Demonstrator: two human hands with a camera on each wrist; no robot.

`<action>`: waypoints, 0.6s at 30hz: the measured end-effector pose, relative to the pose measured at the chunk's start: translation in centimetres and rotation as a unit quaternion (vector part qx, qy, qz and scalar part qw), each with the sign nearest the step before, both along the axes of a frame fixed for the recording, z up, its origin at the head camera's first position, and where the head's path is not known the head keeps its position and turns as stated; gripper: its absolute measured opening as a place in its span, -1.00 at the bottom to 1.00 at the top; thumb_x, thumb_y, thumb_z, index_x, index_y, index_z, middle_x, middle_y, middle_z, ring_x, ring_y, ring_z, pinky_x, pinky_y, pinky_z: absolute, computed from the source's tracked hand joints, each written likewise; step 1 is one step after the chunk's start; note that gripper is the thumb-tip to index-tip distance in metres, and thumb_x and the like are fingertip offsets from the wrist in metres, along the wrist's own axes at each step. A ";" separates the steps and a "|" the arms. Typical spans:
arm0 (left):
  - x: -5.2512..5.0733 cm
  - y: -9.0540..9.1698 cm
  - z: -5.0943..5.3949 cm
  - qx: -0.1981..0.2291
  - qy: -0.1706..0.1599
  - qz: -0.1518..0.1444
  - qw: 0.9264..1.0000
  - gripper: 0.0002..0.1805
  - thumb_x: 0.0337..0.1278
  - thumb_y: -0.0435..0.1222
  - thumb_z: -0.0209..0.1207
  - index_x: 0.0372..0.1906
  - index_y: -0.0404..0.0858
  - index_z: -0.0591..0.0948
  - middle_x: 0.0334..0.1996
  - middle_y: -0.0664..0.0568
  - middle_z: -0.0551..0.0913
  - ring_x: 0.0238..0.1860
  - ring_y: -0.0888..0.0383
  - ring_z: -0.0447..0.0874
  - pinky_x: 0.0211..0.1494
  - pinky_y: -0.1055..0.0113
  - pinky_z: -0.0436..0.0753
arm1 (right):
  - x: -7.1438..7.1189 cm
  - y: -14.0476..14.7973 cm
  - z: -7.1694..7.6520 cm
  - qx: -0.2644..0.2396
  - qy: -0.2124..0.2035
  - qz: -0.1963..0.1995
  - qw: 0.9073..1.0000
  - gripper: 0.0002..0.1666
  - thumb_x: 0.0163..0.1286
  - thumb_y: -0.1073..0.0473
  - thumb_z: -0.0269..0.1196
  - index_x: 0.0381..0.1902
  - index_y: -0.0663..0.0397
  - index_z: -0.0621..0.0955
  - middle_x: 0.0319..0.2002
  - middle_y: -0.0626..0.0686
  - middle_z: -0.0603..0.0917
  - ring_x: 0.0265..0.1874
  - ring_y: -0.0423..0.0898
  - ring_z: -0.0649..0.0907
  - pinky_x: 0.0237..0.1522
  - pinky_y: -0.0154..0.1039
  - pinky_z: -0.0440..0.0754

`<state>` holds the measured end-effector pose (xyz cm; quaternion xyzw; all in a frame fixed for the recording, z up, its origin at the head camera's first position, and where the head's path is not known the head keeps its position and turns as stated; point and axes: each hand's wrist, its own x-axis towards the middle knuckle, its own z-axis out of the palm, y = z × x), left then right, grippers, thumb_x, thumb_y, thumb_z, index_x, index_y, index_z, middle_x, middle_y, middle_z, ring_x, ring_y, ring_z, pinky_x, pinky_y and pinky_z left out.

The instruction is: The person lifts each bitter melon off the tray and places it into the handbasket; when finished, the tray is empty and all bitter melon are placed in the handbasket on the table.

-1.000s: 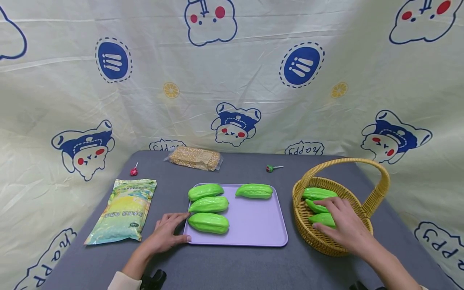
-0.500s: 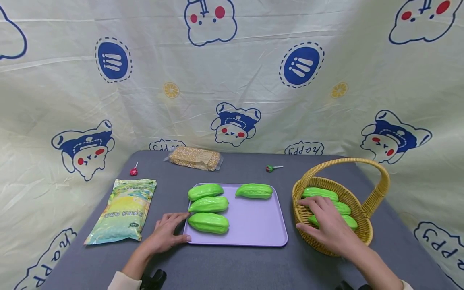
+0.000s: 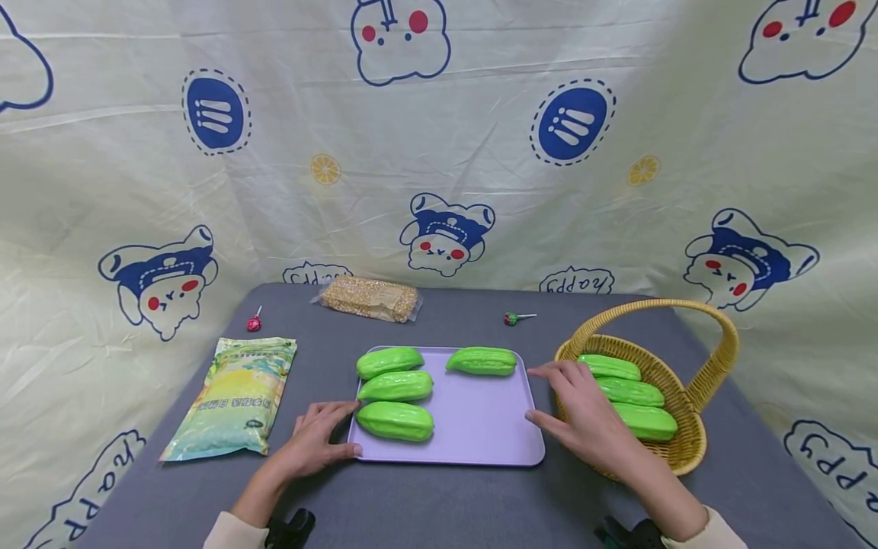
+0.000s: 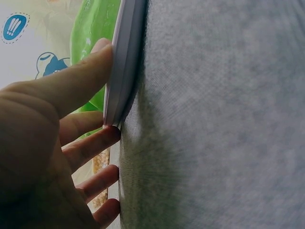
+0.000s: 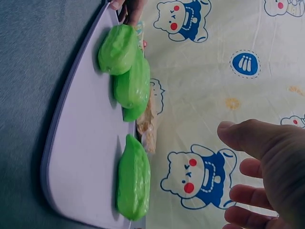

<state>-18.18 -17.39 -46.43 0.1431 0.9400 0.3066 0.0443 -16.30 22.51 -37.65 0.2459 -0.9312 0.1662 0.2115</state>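
Note:
My left hand (image 3: 314, 444) rests at the left edge of the lilac tray (image 3: 487, 427). Its thumb touches the rim in the left wrist view, fingers extended. Three green ridged gourds lie stacked along the tray's left side, the nearest gourd (image 3: 394, 422) close to my fingers; another gourd (image 3: 482, 361) sits at the back right. My right hand (image 3: 583, 415) hovers between the tray's right edge and the wicker basket (image 3: 686, 450), thumb and fingers spread, holding nothing. Three similar gourds lie in the basket, the front gourd (image 3: 646, 422) partly hidden by that hand.
A pastel printed bag (image 3: 229, 400) lies left of the tray. Behind stand a clear packet of grains (image 3: 370, 298), a red lollipop (image 3: 254, 323) and a green lollipop (image 3: 511, 319). The basket's tall handle (image 3: 716, 366) arches over its opening. A printed curtain hangs behind the table.
My right hand has moved left, out of the basket toward the tray's right edge, uncovering more of the gourds there. My left hand has stayed at the tray.

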 end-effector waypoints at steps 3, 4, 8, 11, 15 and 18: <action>0.0 0.0 0.0 -0.001 0.000 0.000 1.000 -0.23 -0.11 -0.01 0.37 0.28 -0.16 0.43 0.24 -0.07 0.46 0.23 -0.09 0.25 0.12 -0.11 0.19 | -0.5 -0.8 -0.3 -0.006 0.003 0.005 1.000 -0.34 -0.01 0.05 0.47 0.06 0.14 0.54 -0.06 0.09 0.54 -0.04 0.01 0.45 -0.08 -0.03 0.43; 0.0 0.0 0.0 -0.001 0.000 0.000 1.000 -0.23 -0.11 -0.01 0.37 0.28 -0.16 0.43 0.24 -0.07 0.46 0.23 -0.09 0.25 0.12 -0.11 0.20 | -0.6 -1.1 -0.4 -0.007 0.006 0.007 1.000 -0.34 -0.01 0.05 0.47 0.06 0.15 0.54 -0.06 0.09 0.54 -0.06 0.02 0.45 -0.10 -0.03 0.43; -0.1 0.0 0.0 -0.001 -0.002 -0.001 1.000 -0.23 -0.11 -0.01 0.36 0.28 -0.15 0.43 0.25 -0.06 0.46 0.23 -0.09 0.25 0.13 -0.12 0.19 | -1.2 -2.1 -0.8 -0.016 0.003 0.007 1.000 -0.35 -0.01 0.05 0.47 0.05 0.14 0.54 -0.07 0.10 0.54 -0.08 0.02 0.45 -0.11 -0.06 0.43; -0.1 0.0 -0.1 -0.002 -0.004 -0.001 1.000 -0.23 -0.10 0.00 0.36 0.28 -0.15 0.43 0.25 -0.06 0.45 0.23 -0.09 0.24 0.13 -0.12 0.19 | -1.6 -2.8 -1.2 -0.020 -0.005 0.004 1.000 -0.35 0.01 0.05 0.46 0.05 0.15 0.54 -0.06 0.12 0.55 -0.05 0.04 0.45 -0.09 -0.03 0.43; -0.1 0.0 0.0 -0.002 -0.005 -0.001 1.000 -0.23 -0.10 0.00 0.36 0.29 -0.14 0.43 0.26 -0.06 0.45 0.24 -0.09 0.24 0.13 -0.11 0.20 | -2.3 -3.6 -1.6 -0.018 -0.027 -0.008 0.999 -0.35 0.04 0.03 0.45 0.08 0.13 0.53 -0.01 0.13 0.54 0.02 0.07 0.45 -0.04 0.01 0.45; 0.0 0.0 0.0 -0.001 -0.004 -0.001 1.000 -0.23 -0.10 0.00 0.36 0.29 -0.15 0.43 0.25 -0.06 0.45 0.24 -0.09 0.24 0.13 -0.11 0.20 | -2.8 -4.1 -2.0 -0.016 -0.046 -0.022 0.999 -0.34 0.06 0.00 0.43 0.11 0.10 0.52 0.03 0.14 0.53 0.07 0.09 0.43 0.02 0.04 0.45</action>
